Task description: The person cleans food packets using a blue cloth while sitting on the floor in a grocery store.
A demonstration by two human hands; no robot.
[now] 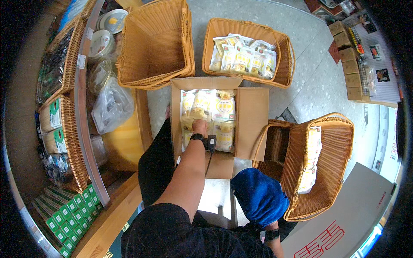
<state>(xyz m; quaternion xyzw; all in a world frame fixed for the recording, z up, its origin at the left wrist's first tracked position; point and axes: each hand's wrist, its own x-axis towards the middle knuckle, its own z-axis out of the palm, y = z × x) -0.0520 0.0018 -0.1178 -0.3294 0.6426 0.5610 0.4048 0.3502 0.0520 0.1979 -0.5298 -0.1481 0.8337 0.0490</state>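
My left hand [200,127], its wrist in a black band, is inside an open cardboard box [252,121]. Curled fingers touch the printed white-and-yellow food pouches [224,104] packed there, near the lower edge of one pouch [204,102] lying over its neighbours. My fingertips are hidden, so a grip cannot be told. A small black device [211,142] with a cable sits by that wrist. On the other side, my right forearm [277,246] shows a band, but its hand is hidden behind a blue cloth item [259,196].
Stacked wicker baskets [153,42] stand behind the box. Another wicker basket [238,27] holds similar pouches, as does a tilted basket [332,148] at right. Shelving [87,129] with packaged goods runs along the left. A grey printed panel [348,206] is at lower right.
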